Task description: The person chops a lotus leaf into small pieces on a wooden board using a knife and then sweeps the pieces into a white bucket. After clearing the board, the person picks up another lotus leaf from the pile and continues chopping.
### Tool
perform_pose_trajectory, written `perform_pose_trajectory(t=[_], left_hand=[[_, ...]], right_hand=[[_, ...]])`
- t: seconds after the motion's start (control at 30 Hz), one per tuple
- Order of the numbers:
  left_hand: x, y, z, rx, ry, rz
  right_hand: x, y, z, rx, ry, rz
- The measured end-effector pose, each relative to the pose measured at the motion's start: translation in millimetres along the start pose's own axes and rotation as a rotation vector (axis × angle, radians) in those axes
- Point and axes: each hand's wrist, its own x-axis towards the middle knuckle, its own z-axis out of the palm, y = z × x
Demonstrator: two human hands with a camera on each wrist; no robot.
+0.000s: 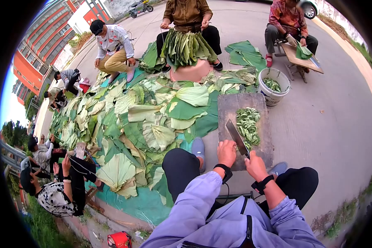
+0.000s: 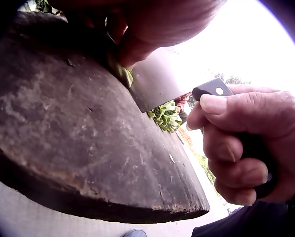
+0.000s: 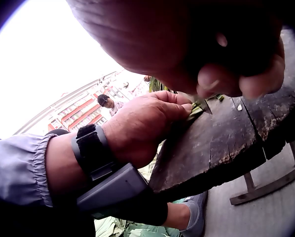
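My right hand [image 1: 256, 165] grips the black handle of a cleaver; in the left wrist view its fingers [image 2: 236, 163] curl round that handle. The wide blade [image 1: 235, 135] stands on the worn wooden board [image 1: 227, 107], with its edge at a green leaf piece [image 2: 119, 69]. My left hand [image 1: 226, 153] is at the board's near left part, and in the right wrist view its thumb and fingers pinch green strips [image 3: 195, 113] beside the blade. A pile of cut green strips [image 1: 249, 124] lies on the board, right of the blade.
A white bucket [image 1: 273, 99] with cut greens stands beyond the board. Large leaves [image 1: 153, 132] cover a green sheet on the left. Across from me a person holds a leaf bundle [image 1: 186, 47] above a pink basin [image 1: 192, 72]. Others sit at the left and far right.
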Motion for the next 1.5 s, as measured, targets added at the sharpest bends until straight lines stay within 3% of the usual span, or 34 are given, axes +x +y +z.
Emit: perform_pose_trajectory(t=[0.27, 0.63, 1.5], left_hand=[[-2, 3, -1, 0.044, -0.081, -0.015], [-4, 3, -2, 0.054, -0.02, 0.04], [-6, -5, -8, 0.012, -0.049, 0.028]], right_hand=[[-25, 11, -23, 0.027, -0.05, 0.07], [-35, 19, -33, 0.078, 0.006, 0.113], [-62, 9, -22, 0.067, -0.073, 0.04]])
